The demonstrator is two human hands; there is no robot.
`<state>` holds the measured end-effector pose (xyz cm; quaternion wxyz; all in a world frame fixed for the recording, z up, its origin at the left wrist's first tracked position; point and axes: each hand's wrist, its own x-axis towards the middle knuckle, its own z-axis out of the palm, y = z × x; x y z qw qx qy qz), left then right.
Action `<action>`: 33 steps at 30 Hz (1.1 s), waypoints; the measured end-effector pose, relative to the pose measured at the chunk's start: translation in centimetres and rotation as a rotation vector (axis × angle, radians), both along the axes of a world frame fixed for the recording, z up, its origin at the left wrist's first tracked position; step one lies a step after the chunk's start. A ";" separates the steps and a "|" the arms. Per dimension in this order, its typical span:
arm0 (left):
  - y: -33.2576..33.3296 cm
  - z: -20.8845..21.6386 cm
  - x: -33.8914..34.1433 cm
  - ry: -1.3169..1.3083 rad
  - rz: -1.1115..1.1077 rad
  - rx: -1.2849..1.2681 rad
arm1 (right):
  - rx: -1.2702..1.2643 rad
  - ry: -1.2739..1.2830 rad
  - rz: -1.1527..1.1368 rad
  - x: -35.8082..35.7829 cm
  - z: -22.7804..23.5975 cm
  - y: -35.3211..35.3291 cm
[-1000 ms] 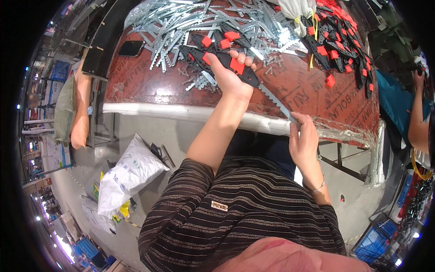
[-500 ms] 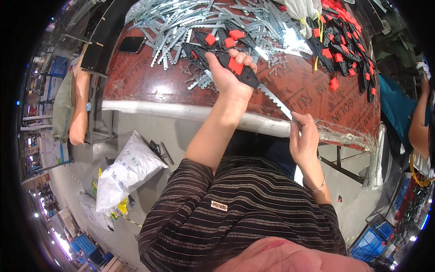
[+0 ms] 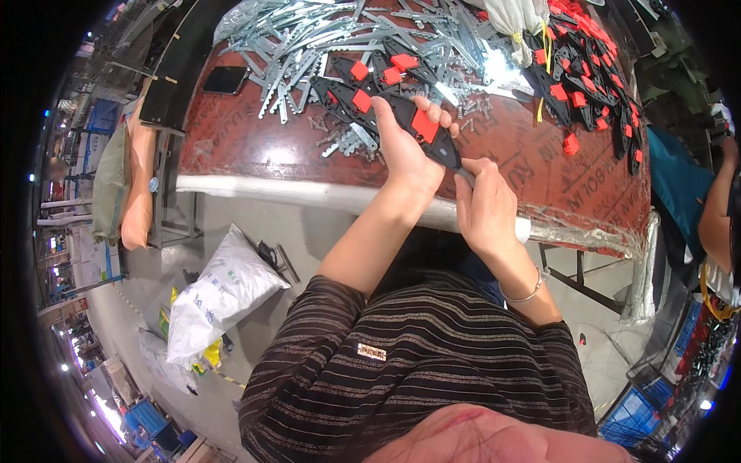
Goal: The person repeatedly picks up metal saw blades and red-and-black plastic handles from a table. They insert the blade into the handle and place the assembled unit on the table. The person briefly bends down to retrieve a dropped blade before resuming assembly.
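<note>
My left hand [image 3: 411, 158] is closed around a black plastic holder [image 3: 443, 148] with a red tab [image 3: 424, 126], held above the table's near edge. At the holder's near end, my right hand [image 3: 489, 207] pinches the end of a toothed metal strip [image 3: 465, 177]. Most of that strip is out of sight, in line with the holder; how deep it sits inside cannot be seen. Several similar black holders with red tabs [image 3: 360, 71] lie just beyond my left hand, beside a heap of loose toothed metal strips [image 3: 309, 42].
A pile of black-and-red holders [image 3: 579, 99] covers the table's right side, by a white cloth bundle [image 3: 515, 19]. Small springs lie scattered mid-table. A phone [image 3: 225, 79] rests at the left. A white sack [image 3: 224, 297] stands on the floor; another person's arm [image 3: 718, 204] shows far right.
My right hand has moved left and up to the holder's near end. The strip, which showed its toothed length before, is now mostly hidden. My left hand has shifted slightly right and nearer.
</note>
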<state>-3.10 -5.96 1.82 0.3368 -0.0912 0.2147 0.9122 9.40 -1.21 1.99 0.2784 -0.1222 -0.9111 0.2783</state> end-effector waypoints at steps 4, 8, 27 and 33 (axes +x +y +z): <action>0.1 -0.5 -1.3 0.067 0.027 -0.055 | 0.015 -0.043 0.017 -0.7 0.7 0.1; -0.8 -1.3 -6.6 0.140 0.158 0.006 | 0.027 -0.018 -0.015 -0.9 0.4 4.7; 1.8 -1.9 -1.7 0.623 -0.595 -0.348 | -0.260 0.389 -0.011 -5.7 -0.7 13.0; 4.2 -2.6 -0.6 0.283 -0.417 0.109 | -0.330 0.438 0.116 -6.9 -1.8 9.4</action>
